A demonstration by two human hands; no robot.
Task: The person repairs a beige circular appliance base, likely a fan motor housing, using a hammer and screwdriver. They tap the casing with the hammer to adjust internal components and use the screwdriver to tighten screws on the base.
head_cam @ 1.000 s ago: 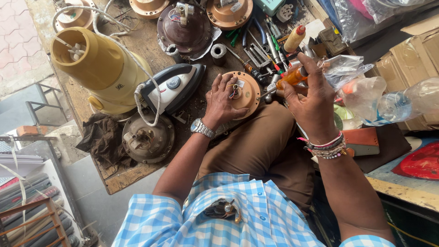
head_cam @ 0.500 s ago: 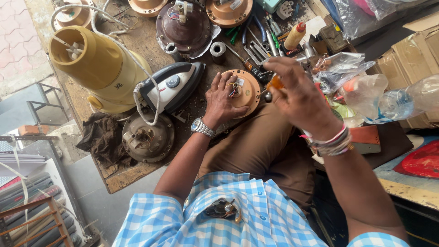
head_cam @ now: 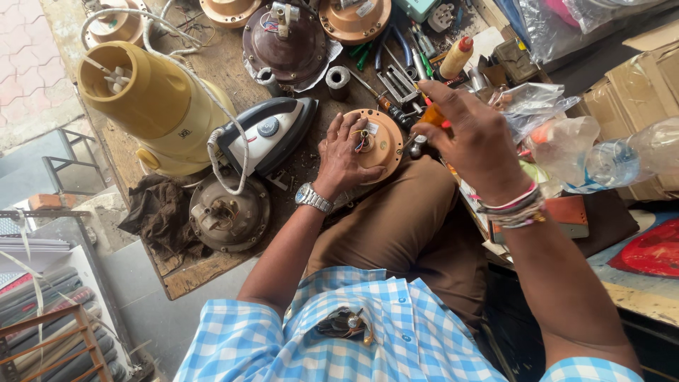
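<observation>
The left hand (head_cam: 341, 155) lies flat on a round orange motor part (head_cam: 378, 141) at the bench edge. The right hand (head_cam: 475, 145), at three o'clock, pinches an orange screwdriver (head_cam: 433, 117). An iron (head_cam: 267, 133) sits at nine o'clock, with a yellow mixer (head_cam: 152, 106) beyond it.

- The wooden workbench (head_cam: 212, 272) is worn and dirty, with a rough front edge.
- On it stands a yellow mixer body (head_cam: 152, 113) — tall, with a white cord over it.
- Just beside it lies a black and white iron (head_cam: 269, 134).
- Near the front edge sit a grey round motor part (head_cam: 230, 212) and a dark cloth (head_cam: 159, 212).
- Further back lie a brown round cover (head_cam: 286, 46), pliers and small tools (head_cam: 396, 81).
</observation>
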